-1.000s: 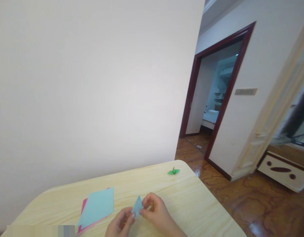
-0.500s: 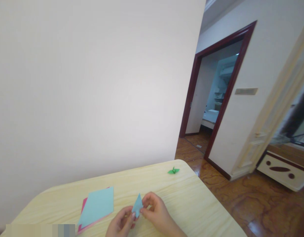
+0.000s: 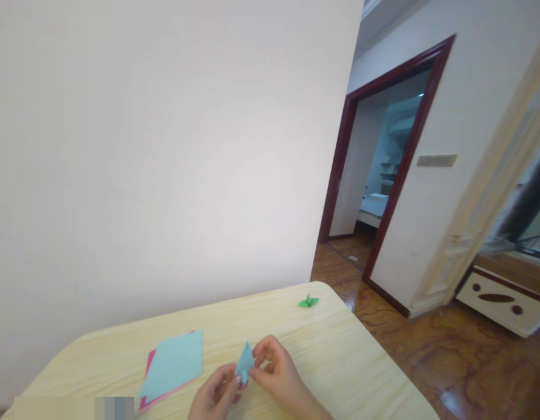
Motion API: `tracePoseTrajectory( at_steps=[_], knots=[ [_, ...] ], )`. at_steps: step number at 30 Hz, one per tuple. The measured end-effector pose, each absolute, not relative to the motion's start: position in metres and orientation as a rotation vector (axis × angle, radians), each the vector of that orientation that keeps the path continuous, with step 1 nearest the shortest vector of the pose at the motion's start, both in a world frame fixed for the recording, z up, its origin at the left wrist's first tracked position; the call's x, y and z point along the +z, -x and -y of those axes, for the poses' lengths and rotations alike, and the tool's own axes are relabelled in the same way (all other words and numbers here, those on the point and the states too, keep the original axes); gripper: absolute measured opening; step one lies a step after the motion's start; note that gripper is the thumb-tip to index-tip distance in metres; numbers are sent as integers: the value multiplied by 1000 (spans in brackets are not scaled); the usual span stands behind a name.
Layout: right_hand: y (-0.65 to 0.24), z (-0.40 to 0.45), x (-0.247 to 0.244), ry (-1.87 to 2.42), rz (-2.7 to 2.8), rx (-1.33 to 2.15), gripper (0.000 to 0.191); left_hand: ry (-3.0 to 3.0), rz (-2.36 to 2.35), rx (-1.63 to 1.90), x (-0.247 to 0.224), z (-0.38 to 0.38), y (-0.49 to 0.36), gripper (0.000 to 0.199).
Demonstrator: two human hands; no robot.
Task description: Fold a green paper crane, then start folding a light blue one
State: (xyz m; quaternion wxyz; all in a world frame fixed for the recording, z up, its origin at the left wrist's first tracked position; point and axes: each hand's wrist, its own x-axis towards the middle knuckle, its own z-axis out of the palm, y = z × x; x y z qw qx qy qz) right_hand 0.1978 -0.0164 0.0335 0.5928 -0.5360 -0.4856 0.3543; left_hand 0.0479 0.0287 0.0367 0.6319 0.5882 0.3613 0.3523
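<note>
A small piece of folded light-blue paper (image 3: pixel 245 360), pointed at the top, is held up between both hands over the table. My left hand (image 3: pixel 218 392) pinches its lower left edge with thumb and fingers. On the other side, my right hand (image 3: pixel 276 371) grips the right edge, its fingers curled. Left of the hands lies a stack of paper sheets (image 3: pixel 176 363), light blue on top with pink showing at its edges. Farther back sits a green folded-paper crane (image 3: pixel 309 301), near the table's far right corner.
The pale wood-grain table (image 3: pixel 234 318) has rounded corners and stands against a white wall (image 3: pixel 173 163). Beyond its right side are a brown floor (image 3: pixel 410 356), a dark-red door frame (image 3: pixel 396 192) and a low white cabinet (image 3: pixel 501 300).
Both hands keep hold of the folded blue paper in nearly the same place. The right fingers have shifted up slightly along its edge. The sheets and green crane have not moved.
</note>
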Motion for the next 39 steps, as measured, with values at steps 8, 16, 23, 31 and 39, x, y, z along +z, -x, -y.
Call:
tracePoseTrajectory(
  at_steps=[8,16,23,31,39],
  knots=[
    [-199,17,35,1262,1149,814,17,-1350,-837,829,40,-27,-48,44],
    [-201,17,36,1241,1233,675,12,-1341,-821,821,39,-26,-49,44],
    [-197,22,44,1271,1336,631,10,-1340,-838,823,43,-25,-48,46],
    [-198,26,53,1207,1400,588,10,-1280,-808,852,36,-27,-49,45],
    [-198,29,50,1241,1510,517,22,-1443,-860,889,43,-26,-46,41]
  ],
)
